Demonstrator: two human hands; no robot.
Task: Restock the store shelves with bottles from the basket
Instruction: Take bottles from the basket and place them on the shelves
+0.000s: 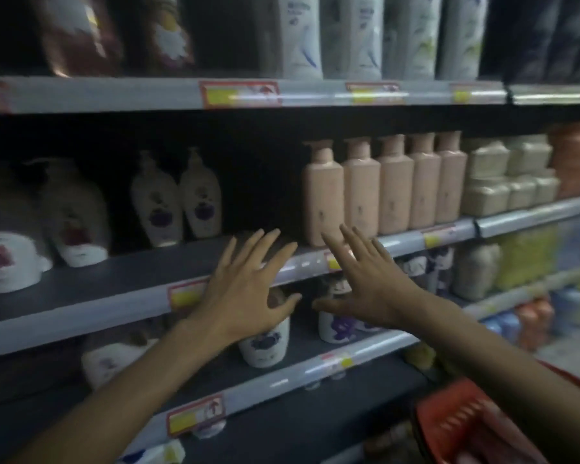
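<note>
- The row of peach-pink plastic pump bottles stands upright, shoulder to shoulder and faces forward at the front of the dark grey metal shelf. I judge this is so that shoppers can read and reach them.
- Just left of that pink row the shelf lies bare. Further left stand two cream pump bottles with purple labels. The gap looks to me like the slot waiting for new stock.
- The left hand hovers below and left of the pink row, in front of the shelf's pale price rail. Its fingers are straight and spread wide, and it holds nothing.
- The right hand sits just below the pink row's leftmost bottle, equally flat and splayed, and is also empty. Its fingertips overlap that bottle's base in this view, but blur hides whether they touch it.
- The two hands are apart, thumbs pointing toward each other with a clear space between them. Whether either palm rests on the rail cannot be told.
- Below the pink row, on the next shelf down, white round tubs with purple print show behind the hands.
- The red plastic mesh basket waits well below and right of the pink row. Its contents are too blurred to make out, so I judge the next bottle has yet to be picked up.
</note>
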